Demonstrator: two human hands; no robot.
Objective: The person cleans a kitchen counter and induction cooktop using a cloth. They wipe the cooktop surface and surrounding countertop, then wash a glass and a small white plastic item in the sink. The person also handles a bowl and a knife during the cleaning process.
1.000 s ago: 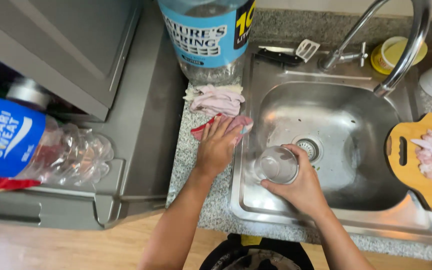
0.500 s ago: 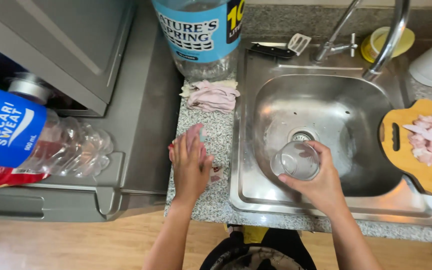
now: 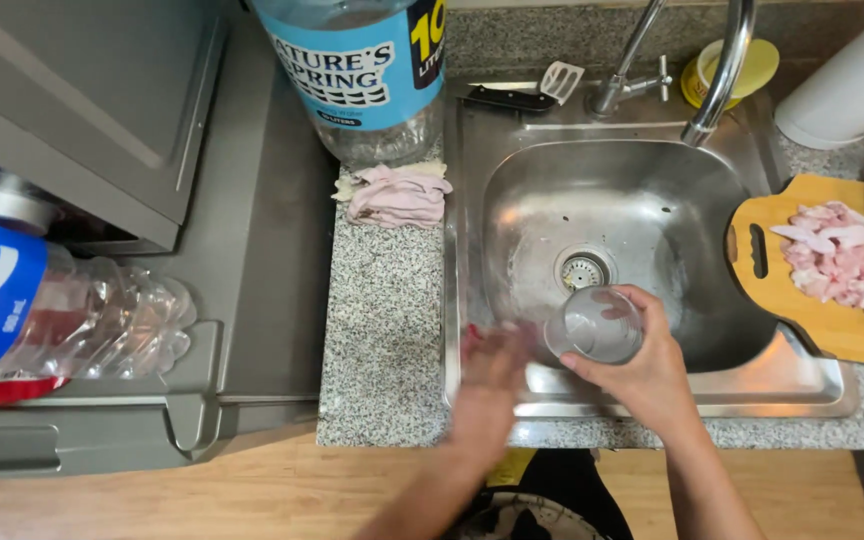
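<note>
Seen from the head camera, looking straight down: a speckled grey granite table [image 3: 382, 330] with a stainless steel sink [image 3: 642, 390] set into it, and a strip of wooden floor [image 3: 182, 505] along the bottom edge. To the left of the table stands a grey metal cabinet or appliance top [image 3: 252, 250].

At the sink's front edge, the right hand [image 3: 642, 370] holds a clear drinking glass [image 3: 594, 325], tilted over the basin near the round drain [image 3: 582, 270]. Its fingers [image 3: 642, 300] are curled around the glass wall, with the thumb on the near side. The glass looks empty. The left hand [image 3: 492, 385] is just beside it, over the sink's front left rim, but it is blurred; something reddish shows at its fingertips, and I cannot tell whether the fingers are gripping it or lying flat.

Behind the basin rises a curved chrome faucet [image 3: 717, 80]. A black-handled knife [image 3: 507, 98] and a small white utensil [image 3: 560, 80] lie on the back ledge, with a yellow cup [image 3: 752, 65] near the faucet.

At the back of the table stands a large clear water jug with a blue label [image 3: 362, 70], and a folded pink cloth [image 3: 397, 195] lies in front of it.

To the right of the sink, a wooden cutting board [image 3: 812, 310] carries a pile of pale pink raw meat pieces [image 3: 832, 260]. A white cylinder [image 3: 852, 80], partly out of frame, stands behind it.

At far left, a clear plastic bottle with a blue label [image 3: 42, 300] lies on its side.
</note>
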